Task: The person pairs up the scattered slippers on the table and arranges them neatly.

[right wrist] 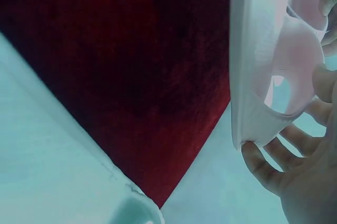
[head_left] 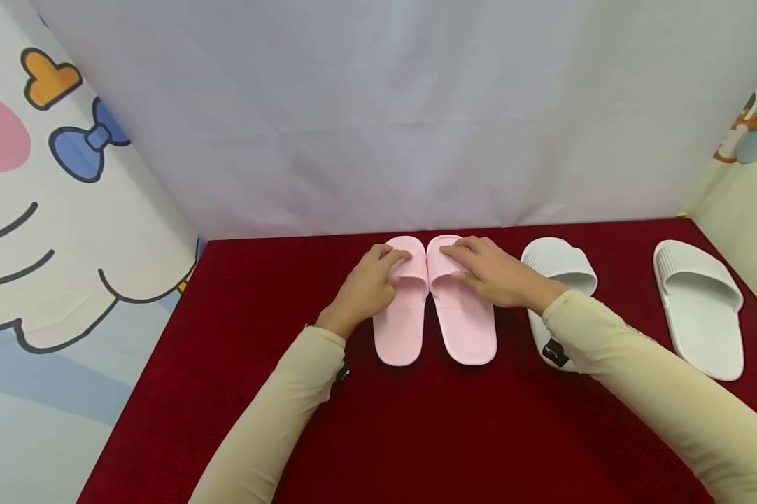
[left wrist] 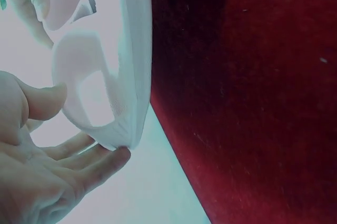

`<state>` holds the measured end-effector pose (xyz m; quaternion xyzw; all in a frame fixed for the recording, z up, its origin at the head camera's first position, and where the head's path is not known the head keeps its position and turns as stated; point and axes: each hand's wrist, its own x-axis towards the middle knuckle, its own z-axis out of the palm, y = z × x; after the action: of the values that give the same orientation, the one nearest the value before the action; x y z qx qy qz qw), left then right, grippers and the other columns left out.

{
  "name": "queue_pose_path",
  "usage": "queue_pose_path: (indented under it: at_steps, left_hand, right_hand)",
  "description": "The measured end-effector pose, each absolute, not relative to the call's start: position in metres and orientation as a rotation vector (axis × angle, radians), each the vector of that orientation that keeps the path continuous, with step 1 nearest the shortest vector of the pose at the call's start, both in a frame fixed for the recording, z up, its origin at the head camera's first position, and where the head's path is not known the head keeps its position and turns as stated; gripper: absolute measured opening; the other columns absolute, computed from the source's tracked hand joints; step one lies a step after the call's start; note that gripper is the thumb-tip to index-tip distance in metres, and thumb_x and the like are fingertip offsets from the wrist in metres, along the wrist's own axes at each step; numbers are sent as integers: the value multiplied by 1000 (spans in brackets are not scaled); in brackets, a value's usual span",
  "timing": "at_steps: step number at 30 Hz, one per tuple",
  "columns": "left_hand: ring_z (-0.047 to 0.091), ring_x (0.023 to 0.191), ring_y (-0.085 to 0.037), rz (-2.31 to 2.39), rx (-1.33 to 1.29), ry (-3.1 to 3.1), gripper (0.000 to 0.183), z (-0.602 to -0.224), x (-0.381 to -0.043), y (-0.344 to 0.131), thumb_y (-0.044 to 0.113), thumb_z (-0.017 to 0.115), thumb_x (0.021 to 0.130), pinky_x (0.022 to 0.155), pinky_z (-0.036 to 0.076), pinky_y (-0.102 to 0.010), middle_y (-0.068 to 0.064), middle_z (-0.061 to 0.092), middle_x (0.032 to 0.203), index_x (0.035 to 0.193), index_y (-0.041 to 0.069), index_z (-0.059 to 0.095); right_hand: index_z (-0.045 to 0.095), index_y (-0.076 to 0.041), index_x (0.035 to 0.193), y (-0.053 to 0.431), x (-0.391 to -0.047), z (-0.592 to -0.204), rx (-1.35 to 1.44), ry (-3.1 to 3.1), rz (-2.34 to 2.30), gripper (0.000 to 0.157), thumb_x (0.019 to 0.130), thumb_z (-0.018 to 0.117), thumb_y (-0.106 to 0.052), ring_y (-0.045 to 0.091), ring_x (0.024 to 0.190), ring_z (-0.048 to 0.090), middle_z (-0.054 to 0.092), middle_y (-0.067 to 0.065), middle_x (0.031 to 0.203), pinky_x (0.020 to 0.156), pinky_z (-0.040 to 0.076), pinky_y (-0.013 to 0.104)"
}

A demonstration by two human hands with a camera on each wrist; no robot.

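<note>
Two pink slippers stand side by side, toes toward the back, their inner edges meeting near the straps. On the left pink slipper (head_left: 399, 332), my left hand (head_left: 369, 283) grips the strap from its outer side, thumb by the strap opening and fingers curved at the outer edge. My right hand (head_left: 494, 273) holds the right pink slipper (head_left: 469, 329) the same way, from its right side. In the right wrist view, fingertips touch the low outer edge of that slipper's strap (right wrist: 303, 60), and the thumb lies against its upper part.
To the right are two white slippers, one (head_left: 557, 255) partly under my right forearm with a black tag (head_left: 555, 352) at its heel, the other (head_left: 706, 308) near the table's right edge. A red cloth (head_left: 454, 434) covers the table. White curtain (head_left: 378, 140) hangs behind.
</note>
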<state>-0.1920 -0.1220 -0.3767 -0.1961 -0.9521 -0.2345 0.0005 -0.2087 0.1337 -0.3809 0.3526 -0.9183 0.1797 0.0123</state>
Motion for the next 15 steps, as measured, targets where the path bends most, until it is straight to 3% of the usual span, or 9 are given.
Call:
queue_pose_path:
  at_steps: [6,15]
  left_hand:
    - [51,129,-34,-748,-561,-3021,49,-382,-206,-115,-2,52,89,101,48,-48,-16,48,143,134,17,59]
    - [53,124,-34,-784,-521,-2999,50,-388,-225,-113,-5,53,86,99,48,-45,-19,50,137,131,13,61]
  right_hand:
    - [49,0,143,134,-223,-386,1100,-2837,574,47,100,56,-17,43,125,49,53,25,134,109,37,54]
    - [46,-5,147,127,-243,-391,1002,-2979,614,52,101,57,-27,43,134,42,48,25,141,114,33,55]
